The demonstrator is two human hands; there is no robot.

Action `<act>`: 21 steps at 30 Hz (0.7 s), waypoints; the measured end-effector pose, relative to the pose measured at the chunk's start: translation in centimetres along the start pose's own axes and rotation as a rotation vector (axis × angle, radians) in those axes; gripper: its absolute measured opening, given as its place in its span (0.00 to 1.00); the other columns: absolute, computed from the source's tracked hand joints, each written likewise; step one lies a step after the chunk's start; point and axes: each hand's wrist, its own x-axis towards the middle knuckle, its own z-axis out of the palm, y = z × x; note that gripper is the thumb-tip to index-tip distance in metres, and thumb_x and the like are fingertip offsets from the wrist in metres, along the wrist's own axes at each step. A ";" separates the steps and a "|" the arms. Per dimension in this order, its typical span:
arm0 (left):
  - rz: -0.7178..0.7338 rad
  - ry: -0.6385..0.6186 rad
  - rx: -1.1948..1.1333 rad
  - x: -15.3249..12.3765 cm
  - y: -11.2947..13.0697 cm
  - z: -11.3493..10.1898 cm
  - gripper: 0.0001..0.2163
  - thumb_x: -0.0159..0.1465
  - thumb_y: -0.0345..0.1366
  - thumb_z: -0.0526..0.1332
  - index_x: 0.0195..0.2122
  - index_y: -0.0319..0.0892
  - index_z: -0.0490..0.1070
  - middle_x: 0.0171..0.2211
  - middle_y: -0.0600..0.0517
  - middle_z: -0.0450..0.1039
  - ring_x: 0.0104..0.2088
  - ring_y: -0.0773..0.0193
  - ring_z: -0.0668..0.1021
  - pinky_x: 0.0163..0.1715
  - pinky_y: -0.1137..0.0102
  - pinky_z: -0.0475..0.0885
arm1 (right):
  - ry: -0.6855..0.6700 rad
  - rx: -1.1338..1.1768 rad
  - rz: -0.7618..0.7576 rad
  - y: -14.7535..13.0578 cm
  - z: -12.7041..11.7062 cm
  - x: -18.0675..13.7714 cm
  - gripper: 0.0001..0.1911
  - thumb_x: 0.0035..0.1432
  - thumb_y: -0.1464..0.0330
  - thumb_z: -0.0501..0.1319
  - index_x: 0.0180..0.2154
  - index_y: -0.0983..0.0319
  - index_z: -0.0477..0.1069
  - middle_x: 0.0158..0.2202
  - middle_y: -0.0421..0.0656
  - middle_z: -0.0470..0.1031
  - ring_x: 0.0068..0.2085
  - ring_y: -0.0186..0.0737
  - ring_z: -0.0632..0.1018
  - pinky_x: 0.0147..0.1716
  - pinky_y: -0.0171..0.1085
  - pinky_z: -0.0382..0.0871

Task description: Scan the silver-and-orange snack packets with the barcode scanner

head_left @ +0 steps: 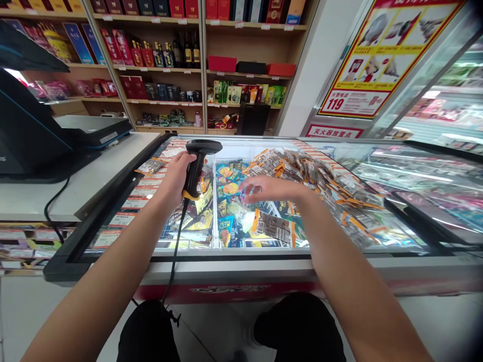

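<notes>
Many packets (307,168) atop freezer (241,265) | left hand (175,176): scanner (193,176) | cable (177,246) hanging in front

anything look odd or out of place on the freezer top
Somewhat: orange-edged packets lie in a loose, untidy heap on top of the freezer, toward the right. A lone packet sits at the left, well apart from that heap. I see no spill.

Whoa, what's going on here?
Somebody is reaching over a glass-topped chest in a shop. Their left hand is holding a black handheld scanner with a cable hanging down. Their right hand is over the chest, fingers loosely curled, with nothing to be seen in it. A loose packet lies near that hand, and a pile of similar packets is spread farther right.
</notes>
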 end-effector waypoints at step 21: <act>-0.111 -0.395 0.153 -1.5 -0.2 0.4 0.17 0.57 0.40 0.65 0.47 0.44 0.71 0.30 0.54 0.75 0.25 0.63 0.79 0.26 0.71 0.72 | 0.928 0.777 0.140 1.3 0.4 2.3 0.22 0.59 0.65 0.73 0.28 0.57 0.59 0.22 0.33 0.64 0.20 0.32 0.71 0.19 0.32 0.62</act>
